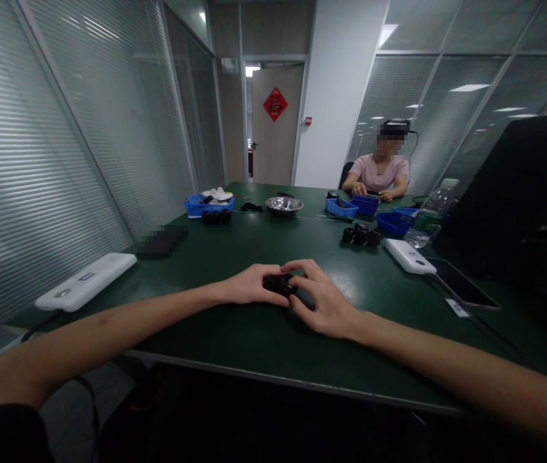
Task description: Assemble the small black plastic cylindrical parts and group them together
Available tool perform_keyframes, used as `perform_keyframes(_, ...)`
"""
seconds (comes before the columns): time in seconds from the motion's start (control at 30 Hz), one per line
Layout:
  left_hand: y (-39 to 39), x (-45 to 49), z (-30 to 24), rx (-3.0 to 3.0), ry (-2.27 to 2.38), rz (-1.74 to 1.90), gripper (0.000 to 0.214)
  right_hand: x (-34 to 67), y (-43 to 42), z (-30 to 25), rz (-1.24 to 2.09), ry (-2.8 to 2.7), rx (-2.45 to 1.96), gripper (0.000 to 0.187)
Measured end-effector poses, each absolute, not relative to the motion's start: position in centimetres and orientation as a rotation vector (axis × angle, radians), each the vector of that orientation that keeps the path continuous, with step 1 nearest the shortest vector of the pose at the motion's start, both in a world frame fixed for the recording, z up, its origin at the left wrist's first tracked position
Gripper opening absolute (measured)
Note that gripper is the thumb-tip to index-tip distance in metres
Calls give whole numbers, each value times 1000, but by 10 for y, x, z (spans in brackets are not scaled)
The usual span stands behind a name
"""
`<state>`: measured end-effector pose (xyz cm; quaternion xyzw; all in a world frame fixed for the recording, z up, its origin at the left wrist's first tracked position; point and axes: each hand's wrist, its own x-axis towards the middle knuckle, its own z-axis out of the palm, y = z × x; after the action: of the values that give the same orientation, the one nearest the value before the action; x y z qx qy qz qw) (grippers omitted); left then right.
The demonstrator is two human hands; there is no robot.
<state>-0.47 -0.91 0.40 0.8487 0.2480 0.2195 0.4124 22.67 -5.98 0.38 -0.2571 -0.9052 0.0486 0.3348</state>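
Observation:
Both my hands meet over a small black part (279,283) on the dark green table (234,334). My left hand (249,284) is curled around the part from the left. My right hand (319,297) pinches it from the right with bent fingers. The part's shape is mostly hidden between the fingers. A cluster of similar small black parts (360,235) lies further back on the right, and another dark cluster (216,217) sits back left.
A white power bank (85,281) lies left, another (409,255) right, beside a phone (461,283) and water bottle (430,222). Blue bins (364,204), a blue tray (206,204) and a metal bowl (283,204) stand at the back, where another person (380,172) sits.

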Motion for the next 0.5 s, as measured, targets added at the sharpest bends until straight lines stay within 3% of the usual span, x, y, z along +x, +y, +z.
perform_keyframes(0.5, -10, -5, 6, 2181, 647, 532, 40, 225, -61, 5, 113, -2357, -731, 11)
